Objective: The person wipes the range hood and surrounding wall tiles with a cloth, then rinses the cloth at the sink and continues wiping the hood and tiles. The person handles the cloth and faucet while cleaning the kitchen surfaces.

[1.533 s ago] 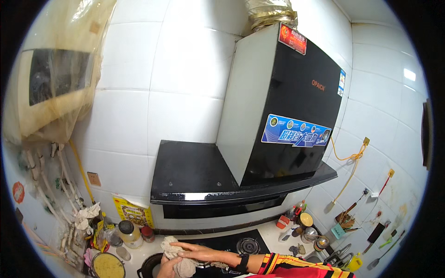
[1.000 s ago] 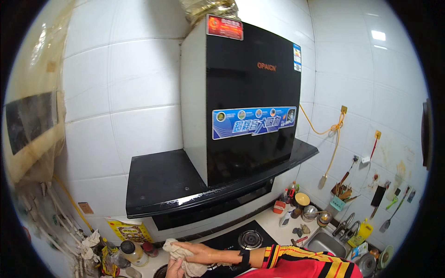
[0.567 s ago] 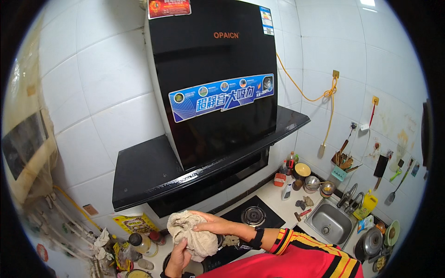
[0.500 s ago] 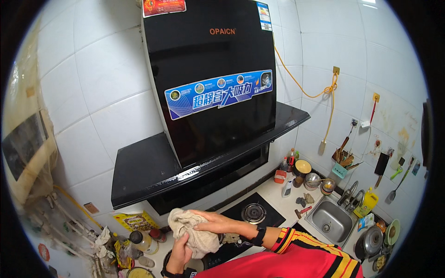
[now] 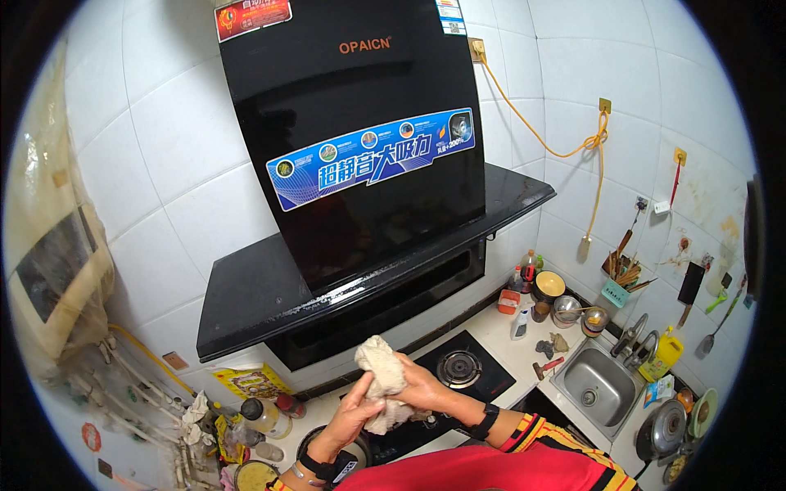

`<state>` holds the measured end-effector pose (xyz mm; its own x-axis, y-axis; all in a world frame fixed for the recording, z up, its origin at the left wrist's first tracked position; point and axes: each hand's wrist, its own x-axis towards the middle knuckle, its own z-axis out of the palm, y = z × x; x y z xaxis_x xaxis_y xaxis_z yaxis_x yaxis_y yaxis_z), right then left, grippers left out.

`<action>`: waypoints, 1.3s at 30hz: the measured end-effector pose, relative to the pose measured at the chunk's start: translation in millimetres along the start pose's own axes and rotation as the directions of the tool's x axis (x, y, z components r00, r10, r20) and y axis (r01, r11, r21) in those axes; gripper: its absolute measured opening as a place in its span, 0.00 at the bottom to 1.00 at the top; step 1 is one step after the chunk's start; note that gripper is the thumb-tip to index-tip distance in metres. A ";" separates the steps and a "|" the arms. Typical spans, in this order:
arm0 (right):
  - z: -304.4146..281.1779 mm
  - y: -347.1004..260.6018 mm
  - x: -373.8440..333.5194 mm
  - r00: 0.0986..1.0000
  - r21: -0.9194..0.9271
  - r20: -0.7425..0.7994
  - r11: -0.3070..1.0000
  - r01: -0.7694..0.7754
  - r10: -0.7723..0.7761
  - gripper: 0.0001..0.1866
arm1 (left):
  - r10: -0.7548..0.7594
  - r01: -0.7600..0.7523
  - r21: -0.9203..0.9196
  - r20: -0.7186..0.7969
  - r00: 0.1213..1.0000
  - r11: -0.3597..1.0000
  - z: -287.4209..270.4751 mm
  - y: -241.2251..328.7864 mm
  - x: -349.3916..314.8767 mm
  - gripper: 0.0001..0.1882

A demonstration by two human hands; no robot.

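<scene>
Now bunched: the cloth (image 5: 381, 372) has gone from a broad, loosely spread wad half a second ago to a narrower, taller bundle, its upper end standing clear of the fingers and a second fold hanging below.

Location: mid-air between both hands, over the left part of the hob (image 5: 491, 385) as seen from above, below the front edge of the hood (image 5: 360, 90). It appears nearer the visible burner (image 5: 460, 369) than before.

Left hand (image 5: 350, 413): gripping, fingers and thumb pinching the cloth's left side. More of this forearm shows than earlier; dark band at the wrist.
Right hand (image 5: 422, 386): closed round the right side, back of the hand toward the camera; fingertips partly hidden by the folds.

View: swung right and down over the last second and a half, so the sink (image 5: 594, 385) is now fully in frame. The hammer (image 5: 548, 368) and spray bottle (image 5: 520, 326) lie or stand on the counter (image 5: 524, 356), well apart from both hands.

Reading (judgement): the change is one of grip and shape; the cloth is being gathered between two hands. Contact with any surface not apparent.
</scene>
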<state>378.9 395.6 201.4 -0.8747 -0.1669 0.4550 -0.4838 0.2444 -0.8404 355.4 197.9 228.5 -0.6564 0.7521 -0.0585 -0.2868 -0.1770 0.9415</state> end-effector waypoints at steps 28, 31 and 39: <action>-124.7 -216.4 307.5 0.328 -0.892 0.360 -0.219 0.395 -0.874 0.26 | 0.873 0.464 0.879 -0.138 0.469 -0.110 -161.1 182.6 -31.6 0.30; -155.1 -238.0 331.5 0.253 -0.933 0.245 -0.156 0.325 -0.936 0.25 | 0.888 0.505 0.842 -0.070 0.454 -0.192 -160.4 189.1 -25.1 0.30; -338.3 -234.4 333.0 0.174 -0.947 -0.320 0.315 -0.054 -0.931 0.26 | 0.872 0.428 0.903 -0.248 0.422 0.050 -164.5 187.1 -21.6 0.27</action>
<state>191.2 605.9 649.5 0.2888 0.0488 0.9561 -0.1329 0.9911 -0.0104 201.1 44.2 351.4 -0.7002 0.0058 0.7139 0.3347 0.8859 0.3211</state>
